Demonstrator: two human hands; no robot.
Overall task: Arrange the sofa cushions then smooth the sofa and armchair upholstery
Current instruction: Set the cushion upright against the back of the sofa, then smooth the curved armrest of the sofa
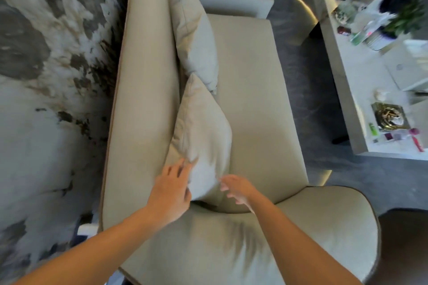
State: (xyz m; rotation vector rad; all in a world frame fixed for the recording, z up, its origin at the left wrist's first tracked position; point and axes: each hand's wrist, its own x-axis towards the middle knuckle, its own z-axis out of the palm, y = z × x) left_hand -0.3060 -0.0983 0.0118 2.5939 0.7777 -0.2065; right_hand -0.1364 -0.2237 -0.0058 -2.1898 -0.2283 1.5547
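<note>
Gripping the near cushion (201,136) on the beige sofa (254,99), my left hand (170,192) clamps its edge; my right hand (238,188) hovers beside it, fingers loose.

The beige sofa (250,99) runs from near to far, its seat flat and smooth. Two pale grey-beige cushions lean against its backrest on the left. The far cushion (194,37) stands tilted on edge, and the near cushion (203,136) has its far corner touching it.
</note>
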